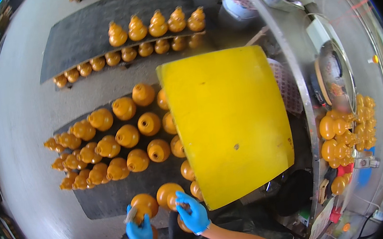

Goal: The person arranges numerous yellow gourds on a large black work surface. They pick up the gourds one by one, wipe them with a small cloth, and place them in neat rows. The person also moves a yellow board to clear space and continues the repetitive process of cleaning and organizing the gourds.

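Observation:
Both my hands wear blue gloves. My left hand (140, 236) curls its fingers around the narrow upper part of a glossy orange gourd (145, 204). A small whitish piece (130, 215) shows at its fingertips, too small to name. Just to the right, my right hand (193, 214) is closed on the neck of a second orange gourd (168, 194), whose round body points away from me. Below the hands, part of another orange gourd (183, 225) shows, mostly hidden by the right hand.
Rows of orange gourds (127, 136) stand on a dark board (129, 191) ahead. A large yellow panel (230, 124) covers the right ends of the rows. Farther off, more gourds stand on another dark board (83, 37). A metal-edged bench (315, 152) with gourds (334, 150) runs along the right.

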The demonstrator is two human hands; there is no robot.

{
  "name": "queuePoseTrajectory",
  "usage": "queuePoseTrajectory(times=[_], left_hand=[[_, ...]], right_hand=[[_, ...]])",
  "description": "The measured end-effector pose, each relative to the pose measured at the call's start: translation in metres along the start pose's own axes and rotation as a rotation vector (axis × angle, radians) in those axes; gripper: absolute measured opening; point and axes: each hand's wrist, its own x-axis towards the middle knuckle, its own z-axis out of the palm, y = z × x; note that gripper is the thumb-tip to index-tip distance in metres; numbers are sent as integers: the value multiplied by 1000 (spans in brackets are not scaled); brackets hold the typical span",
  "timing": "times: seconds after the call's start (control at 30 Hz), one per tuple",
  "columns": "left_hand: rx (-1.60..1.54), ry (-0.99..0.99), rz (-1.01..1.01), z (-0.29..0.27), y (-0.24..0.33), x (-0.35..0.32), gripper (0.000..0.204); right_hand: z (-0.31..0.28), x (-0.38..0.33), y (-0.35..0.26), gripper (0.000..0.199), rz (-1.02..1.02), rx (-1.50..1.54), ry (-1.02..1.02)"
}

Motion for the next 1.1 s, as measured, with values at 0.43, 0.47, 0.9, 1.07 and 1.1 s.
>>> queuePoseTrajectory(times=[0.43,0.47,0.9,1.07,1.1], left_hand=[[-204,-354,346,209,342,121,43],[-182,-370,392,247,360,141,43],[416,-454,743,471,475,207,45],[612,-476,711,459,500,204,48],[639,-481,712,457,500,206,49]], right_hand=[[-334,162,-62,21,-327,-31,312],[-351,183,-63,21,-329,-49,311],[-404,288,-12,34,-255,23,129],[-415,282,-11,49,-475,-104,298],[-420,277,-15,48,-406,-9,287]])
